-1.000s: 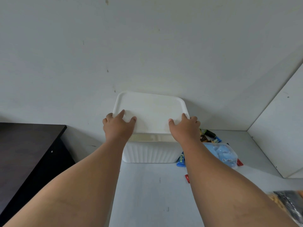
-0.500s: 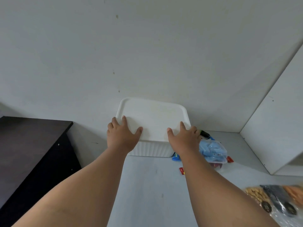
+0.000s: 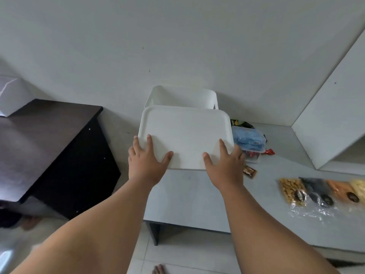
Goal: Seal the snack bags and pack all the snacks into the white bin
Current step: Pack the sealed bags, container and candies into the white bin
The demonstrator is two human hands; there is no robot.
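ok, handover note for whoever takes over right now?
Left hand and right hand each hold a near corner of the white rectangular plastic lid, thumbs on top.
The white plastic bin stands open behind the lid, against the wall; its inside is hidden.
Done: lid off.
Left: the clear bag of blue packets, the brown sachet and the row of clear snack bags lie on the white table, outside the bin. Set the lid aside, seal, pack.
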